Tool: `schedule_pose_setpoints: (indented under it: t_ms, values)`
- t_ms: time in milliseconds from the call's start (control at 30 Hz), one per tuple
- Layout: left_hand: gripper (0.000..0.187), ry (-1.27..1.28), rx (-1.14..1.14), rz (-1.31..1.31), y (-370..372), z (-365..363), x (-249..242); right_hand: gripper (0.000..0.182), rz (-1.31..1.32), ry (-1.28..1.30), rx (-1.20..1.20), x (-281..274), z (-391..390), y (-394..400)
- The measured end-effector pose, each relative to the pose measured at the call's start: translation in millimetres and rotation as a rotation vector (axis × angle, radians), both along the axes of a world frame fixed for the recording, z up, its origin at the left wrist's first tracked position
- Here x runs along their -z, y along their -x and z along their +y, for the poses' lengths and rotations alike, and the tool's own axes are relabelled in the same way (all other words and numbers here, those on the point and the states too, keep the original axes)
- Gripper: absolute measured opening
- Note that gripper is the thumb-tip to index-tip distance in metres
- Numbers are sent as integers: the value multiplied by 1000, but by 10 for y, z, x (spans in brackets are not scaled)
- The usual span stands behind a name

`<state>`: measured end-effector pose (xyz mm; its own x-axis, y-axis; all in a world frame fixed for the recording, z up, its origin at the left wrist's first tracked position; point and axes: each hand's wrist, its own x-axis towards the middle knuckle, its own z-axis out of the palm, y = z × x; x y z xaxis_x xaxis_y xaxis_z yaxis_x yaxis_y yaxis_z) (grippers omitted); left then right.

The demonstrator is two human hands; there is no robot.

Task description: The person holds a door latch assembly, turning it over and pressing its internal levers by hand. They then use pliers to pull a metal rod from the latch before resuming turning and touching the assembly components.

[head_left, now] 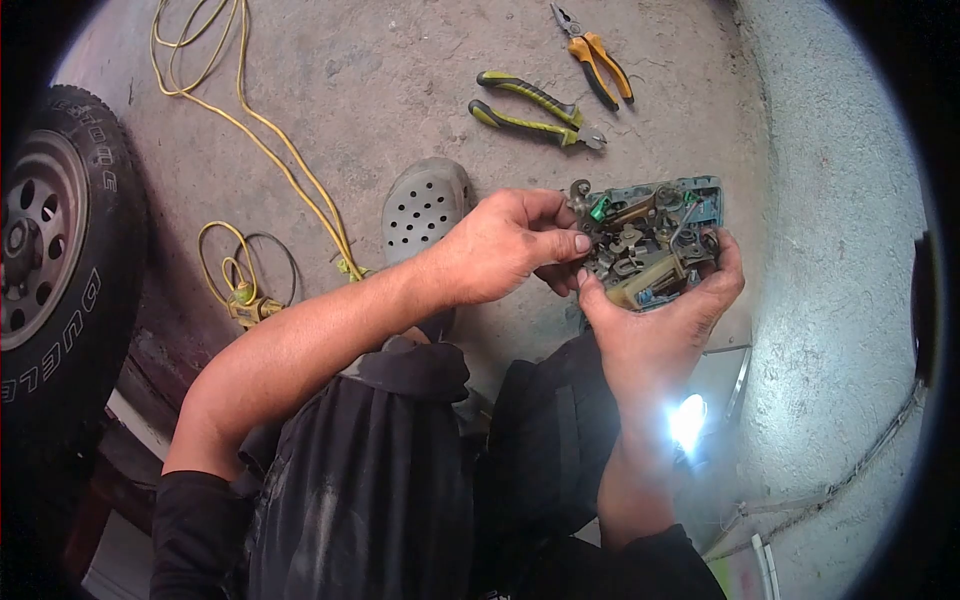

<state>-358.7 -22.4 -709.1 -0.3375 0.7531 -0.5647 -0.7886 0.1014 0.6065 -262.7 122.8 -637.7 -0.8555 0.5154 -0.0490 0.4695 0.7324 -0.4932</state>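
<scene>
Both hands hold a greasy metal mechanism with levers, springs and green plastic clips, which looks like a car door latch. My left hand pinches its left edge between thumb and fingers. Wrapped round the lower right side is my right hand, its thumb at the near left corner and its fingers at the right. A cream-coloured plastic piece shows near the right palm. Behind the mechanism lies a worn blue tray or case, mostly covered by it. Where mechanism and case meet is hard to see.
Green-and-black cutters and orange-handled pliers lie on the concrete floor ahead. A yellow cord runs at left, near a wheel. A wall stands at right; a bright light shines by my right wrist.
</scene>
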Motion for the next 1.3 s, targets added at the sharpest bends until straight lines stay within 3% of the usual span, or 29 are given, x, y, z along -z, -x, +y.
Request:
schedule_pose_setpoints:
  t_ms: [100,167,300,467,600,800,1000,1300]
  values:
    - [25,1,58,11,50,-38,-2,107,-14,-45,-21,2,-15,0]
    - [32,-14,92,-38,97,-75,12,106,-15,68,25,3,-12,8]
    - [37,209,3,629,128,-59,-114,104,-25,168,55,-7,18,-1]
    - [45,197,53,1232,193,-68,-25,104,-33,224,52,12,38,-36]
    - [42,138,54,1262,228,-90,-29,105,-73,223,52,-11,52,-53]
    - [40,71,57,1219,220,-110,-47,108,-88,560,146,-68,92,-56]
    - [37,78,45,1169,194,-120,-86,118,-61,707,77,18,218,-80]
    - [29,78,62,1163,155,-130,-101,125,16,713,-164,246,407,-178]
